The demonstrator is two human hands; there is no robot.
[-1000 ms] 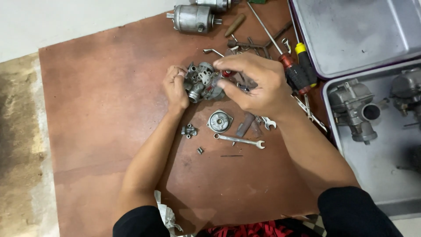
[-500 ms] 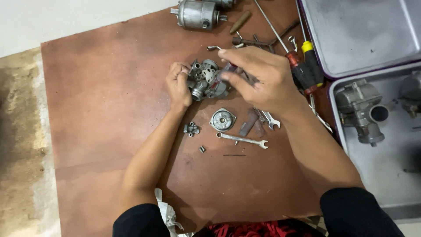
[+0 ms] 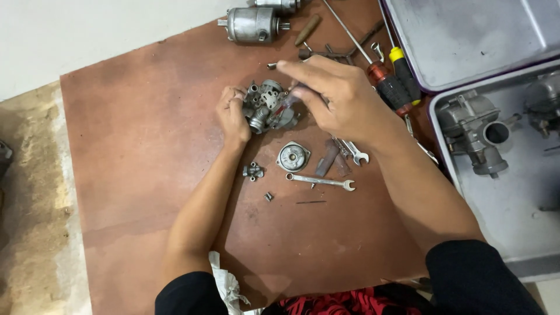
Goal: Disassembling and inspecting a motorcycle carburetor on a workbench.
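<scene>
Left hand (image 3: 232, 116) still grips the carburettor body (image 3: 269, 106) at board centre. Right hand (image 3: 338, 99), at three o'clock of it, now pinches a thin tool (image 3: 287, 105) into it, fingers straighter than before.

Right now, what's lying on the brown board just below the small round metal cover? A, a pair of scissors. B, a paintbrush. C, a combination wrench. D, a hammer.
C: a slim combination wrench lies flat on the brown board just below the round metal cover, while the left hand and right hand work on the carburetor body above it.
</scene>
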